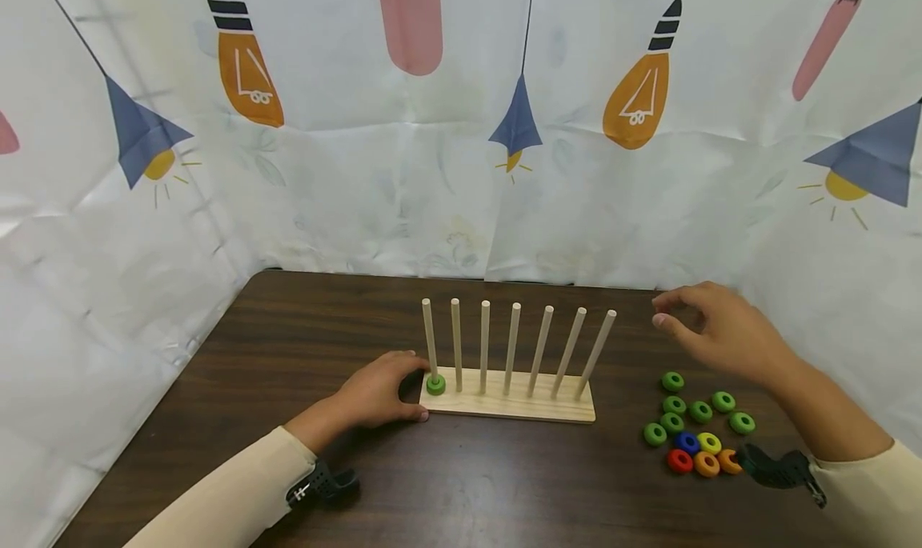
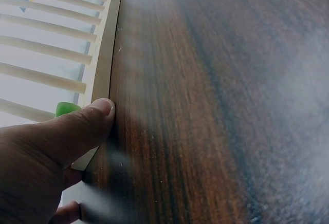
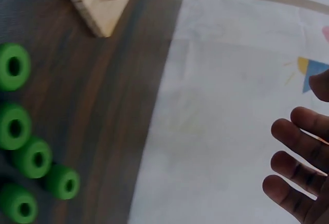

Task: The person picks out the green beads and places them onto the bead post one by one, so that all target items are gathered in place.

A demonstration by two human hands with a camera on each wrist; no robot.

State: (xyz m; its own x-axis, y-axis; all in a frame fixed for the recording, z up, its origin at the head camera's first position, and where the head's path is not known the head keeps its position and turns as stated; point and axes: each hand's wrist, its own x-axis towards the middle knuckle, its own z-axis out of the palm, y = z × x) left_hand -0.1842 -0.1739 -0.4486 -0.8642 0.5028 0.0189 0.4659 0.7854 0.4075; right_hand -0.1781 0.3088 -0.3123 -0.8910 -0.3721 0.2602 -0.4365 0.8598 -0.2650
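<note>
A wooden peg board (image 1: 511,405) with a row of several upright pegs stands on the table. One green ring (image 1: 435,389) sits at the foot of its leftmost peg. My left hand (image 1: 382,390) grips the board's left end, the thumb on the front edge and the fingers at the far side; the left wrist view shows the thumb against the board (image 2: 104,59). Off to the right, my right hand (image 1: 727,334) hovers with loosely bent fingers and holds nothing. Below it lie several loose green rings (image 1: 700,418), also visible in the right wrist view.
Nearer the front right lie a blue ring (image 1: 683,449), a yellow ring (image 1: 709,451), a red ring (image 1: 679,469) and orange rings (image 1: 706,472). The dark wooden table (image 1: 302,332) ends at a white printed curtain (image 1: 346,204) behind and at the sides.
</note>
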